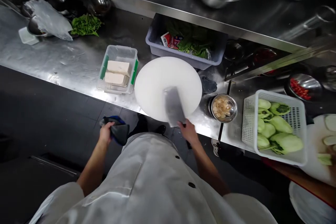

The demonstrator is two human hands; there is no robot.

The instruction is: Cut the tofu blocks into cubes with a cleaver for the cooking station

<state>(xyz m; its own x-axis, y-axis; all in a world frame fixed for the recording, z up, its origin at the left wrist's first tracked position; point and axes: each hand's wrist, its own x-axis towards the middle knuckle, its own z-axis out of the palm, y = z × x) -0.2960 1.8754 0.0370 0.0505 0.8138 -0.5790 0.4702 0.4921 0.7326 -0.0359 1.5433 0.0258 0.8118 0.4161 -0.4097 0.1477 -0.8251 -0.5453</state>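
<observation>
My right hand (188, 131) is closed round the handle of a cleaver (173, 106), at the front edge of a round white cutting board (154, 77). The wide blade lies over the board and looks slightly blurred. Off the counter's front edge, to the left, my left hand (105, 133) grips a dark cloth (119, 132) with some blue on it. Left of the board stands a clear plastic container (121, 50) with green clips, holding two white blocks (117, 73).
Behind the board, a grey bin (181, 54) holds leafy greens under a steel shelf (162, 7). To the right are a bowl of pale slices (223, 108), a white basket (278, 94) of green vegetables and another person's arm (301, 182). Greens (86, 24) lie far left.
</observation>
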